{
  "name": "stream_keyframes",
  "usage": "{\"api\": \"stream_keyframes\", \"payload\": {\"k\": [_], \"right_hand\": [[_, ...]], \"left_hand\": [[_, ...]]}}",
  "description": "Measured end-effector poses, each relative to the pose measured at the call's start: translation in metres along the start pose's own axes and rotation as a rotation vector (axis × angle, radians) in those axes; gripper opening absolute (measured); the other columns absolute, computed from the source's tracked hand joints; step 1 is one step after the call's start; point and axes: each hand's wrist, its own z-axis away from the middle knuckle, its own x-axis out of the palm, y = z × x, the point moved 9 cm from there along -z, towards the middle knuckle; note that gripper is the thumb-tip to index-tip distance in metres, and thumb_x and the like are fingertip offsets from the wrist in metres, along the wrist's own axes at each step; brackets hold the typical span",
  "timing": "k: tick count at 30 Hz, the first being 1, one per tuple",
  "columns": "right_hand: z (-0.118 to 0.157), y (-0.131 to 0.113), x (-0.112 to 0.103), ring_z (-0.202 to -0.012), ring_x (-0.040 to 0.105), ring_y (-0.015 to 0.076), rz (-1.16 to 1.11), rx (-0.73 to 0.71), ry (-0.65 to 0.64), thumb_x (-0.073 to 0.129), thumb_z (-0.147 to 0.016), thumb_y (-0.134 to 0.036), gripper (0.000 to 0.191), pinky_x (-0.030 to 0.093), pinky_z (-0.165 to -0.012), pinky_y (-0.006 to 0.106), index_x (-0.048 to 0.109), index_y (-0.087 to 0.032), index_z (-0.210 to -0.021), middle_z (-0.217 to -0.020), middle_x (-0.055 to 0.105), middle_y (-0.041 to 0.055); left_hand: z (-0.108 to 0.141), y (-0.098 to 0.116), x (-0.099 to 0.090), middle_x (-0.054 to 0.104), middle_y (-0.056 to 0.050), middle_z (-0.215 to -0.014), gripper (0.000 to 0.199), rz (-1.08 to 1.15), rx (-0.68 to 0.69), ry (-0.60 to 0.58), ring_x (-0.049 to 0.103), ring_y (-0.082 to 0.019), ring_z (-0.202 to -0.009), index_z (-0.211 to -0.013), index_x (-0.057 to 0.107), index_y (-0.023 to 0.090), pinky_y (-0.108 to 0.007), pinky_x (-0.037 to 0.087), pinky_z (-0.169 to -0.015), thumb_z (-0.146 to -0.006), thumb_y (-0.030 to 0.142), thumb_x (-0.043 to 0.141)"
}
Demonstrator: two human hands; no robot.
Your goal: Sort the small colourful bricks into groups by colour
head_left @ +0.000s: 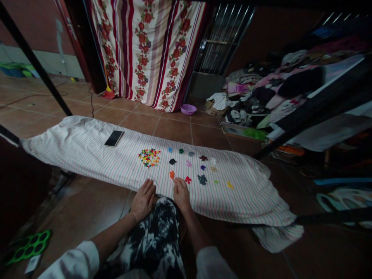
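Note:
My left hand [144, 198] lies on the near edge of a striped cloth [95, 155], its fingers stretched out together and nothing visible in them. My right hand [182, 195] has its fingertips closed at a small pile of orange pieces [172, 174]. Whether a piece is between them is too small to make out. To the left of that pile lies a heap of mixed-colour small pieces [149, 157]. Around it are several one-colour piles, among them black pieces [173, 161], red pieces [188, 179], dark grey pieces [202, 179] and yellow pieces [229, 185].
A phone [114, 138] lies on the cloth at the left. Dark metal bars [37, 58] rise at the sides. Beyond, on the tiled floor, are a purple basin [188, 109], a floral curtain [145, 50] and heaped clothes [261, 89]. A green rack-like object [30, 246] is at lower left.

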Motion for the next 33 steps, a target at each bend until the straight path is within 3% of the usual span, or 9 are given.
{"api": "stream_keyframes", "payload": {"k": [4, 7, 10, 16, 20, 25, 33], "right_hand": [[-0.002, 0.006, -0.002, -0.104, 0.059, 0.0193, -0.023, 0.034, 0.032, 0.039, -0.083, -0.012, 0.034, 0.048, -0.096, 0.037, 0.068, -0.018, -0.100, -0.105, 0.064, 0.0102], [-0.003, 0.008, -0.003, -0.102, 0.060, 0.0196, -0.044, 0.033, 0.050, 0.039, -0.082, -0.013, 0.033, 0.049, -0.094, 0.037, 0.069, -0.018, -0.096, -0.104, 0.066, 0.0104], [-0.003, 0.009, -0.004, -0.099, 0.061, 0.0201, -0.058, 0.015, 0.080, 0.040, -0.083, -0.015, 0.031, 0.050, -0.092, 0.037, 0.069, -0.018, -0.095, -0.101, 0.067, 0.0107], [-0.003, 0.012, -0.004, -0.093, 0.063, 0.0196, -0.073, 0.022, 0.112, 0.040, -0.085, -0.021, 0.028, 0.052, -0.087, 0.036, 0.068, -0.020, -0.090, -0.095, 0.068, 0.0096], [-0.004, 0.014, -0.004, -0.092, 0.064, 0.0198, -0.066, 0.038, 0.115, 0.040, -0.086, -0.022, 0.029, 0.053, -0.085, 0.036, 0.068, -0.020, -0.088, -0.094, 0.069, 0.0098], [-0.004, 0.018, -0.002, -0.093, 0.064, 0.0202, -0.014, 0.058, 0.086, 0.039, -0.086, -0.023, 0.030, 0.052, -0.086, 0.037, 0.068, -0.022, -0.086, -0.095, 0.069, 0.0089], [-0.005, 0.015, -0.006, -0.089, 0.066, 0.0196, -0.026, 0.005, 0.105, 0.040, -0.090, -0.026, 0.028, 0.054, -0.082, 0.036, 0.067, -0.025, -0.083, -0.092, 0.070, 0.0069]], "left_hand": [[-0.022, -0.042, -0.009, 0.032, -0.016, -0.151, 0.048, -0.167, -0.225, 0.037, 0.006, -0.032, -0.144, -0.137, 0.043, 0.012, -0.057, 0.027, -0.112, -0.092, 0.027, 0.035], [-0.035, -0.077, -0.015, 0.025, -0.021, -0.152, 0.058, -0.258, -0.364, -0.004, 0.011, -0.035, -0.143, -0.142, 0.035, 0.009, -0.059, 0.025, -0.110, -0.091, 0.038, 0.038], [-0.047, -0.096, -0.014, 0.026, -0.023, -0.152, 0.069, -0.290, -0.361, -0.064, 0.013, -0.037, -0.143, -0.144, 0.033, 0.010, -0.058, 0.023, -0.110, -0.089, 0.051, 0.040], [-0.075, -0.096, -0.003, 0.023, -0.017, -0.155, 0.073, -0.270, -0.299, -0.042, 0.010, -0.038, -0.143, -0.146, 0.031, 0.019, -0.059, 0.020, -0.110, -0.086, 0.062, 0.038], [-0.095, -0.104, 0.004, 0.022, -0.019, -0.155, 0.081, -0.266, -0.349, -0.012, 0.011, -0.041, -0.142, -0.146, 0.030, 0.018, -0.062, 0.018, -0.109, -0.082, 0.067, 0.041], [-0.118, -0.116, 0.010, 0.022, -0.021, -0.154, 0.090, -0.253, -0.306, -0.049, 0.013, -0.042, -0.141, -0.147, 0.027, 0.016, -0.059, 0.019, -0.110, -0.079, 0.072, 0.042], [-0.161, -0.121, 0.020, 0.025, -0.019, -0.154, 0.082, -0.209, -0.154, -0.118, 0.016, -0.035, -0.143, -0.146, 0.030, 0.020, -0.054, 0.021, -0.111, -0.082, 0.070, 0.039]]}}
